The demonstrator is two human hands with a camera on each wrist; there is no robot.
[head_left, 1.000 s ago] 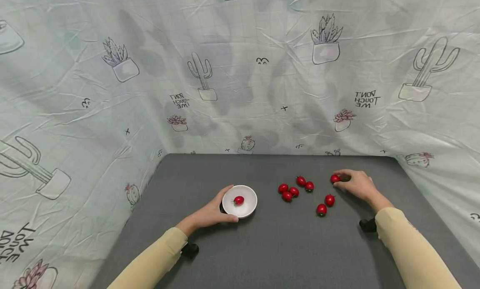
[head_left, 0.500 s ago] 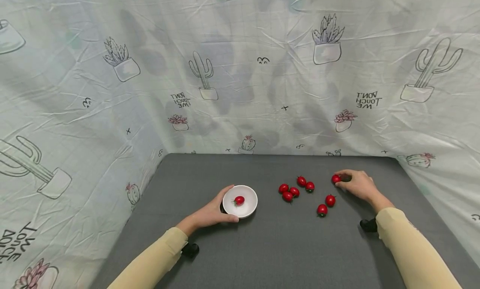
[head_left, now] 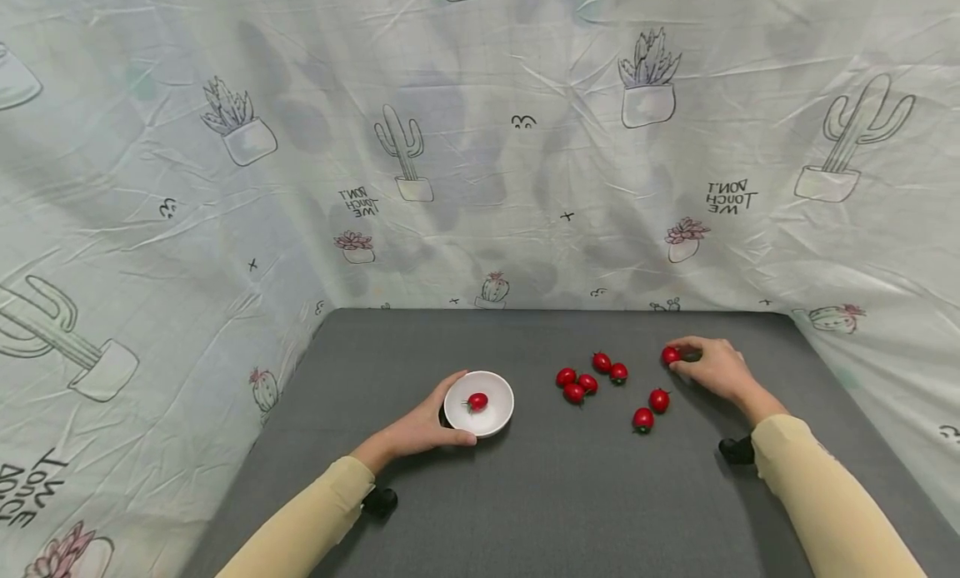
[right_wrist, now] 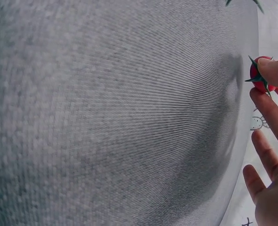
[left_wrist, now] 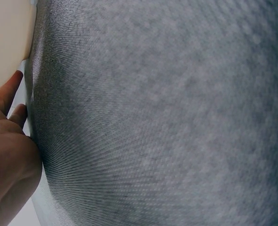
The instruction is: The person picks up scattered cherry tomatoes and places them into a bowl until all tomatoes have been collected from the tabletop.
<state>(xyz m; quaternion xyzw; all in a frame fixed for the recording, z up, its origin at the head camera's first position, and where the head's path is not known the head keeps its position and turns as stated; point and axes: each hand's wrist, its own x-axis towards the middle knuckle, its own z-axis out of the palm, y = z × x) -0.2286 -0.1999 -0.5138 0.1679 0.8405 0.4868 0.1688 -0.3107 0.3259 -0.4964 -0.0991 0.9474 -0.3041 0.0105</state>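
Observation:
My left hand [head_left: 420, 424] holds a small white bowl [head_left: 498, 395] at its left side, thumb at the near edge and fingers round the far side. One red cherry tomato [head_left: 477, 402] lies inside the bowl. In the left wrist view the bowl's pale wall [left_wrist: 7, 37] shows above the fingertips. My right hand [head_left: 716, 370] pinches another cherry tomato [head_left: 671, 356] between thumb and fingers at the back right of the table. The right wrist view shows this tomato's green leaves [right_wrist: 259, 78] facing the camera, its lower fingers spread apart.
Several cherry tomatoes [head_left: 574, 393] lie loose between the hands, with a pair [head_left: 602, 362] behind them and two more [head_left: 643, 420] nearer the right forearm. The grey table [head_left: 555, 495] ends at a cactus-print cloth [head_left: 465, 145] at the back and sides.
Only a slight shift of the head view shows. Both hands keep their places and their holds on the bowl and the cherry tomato.

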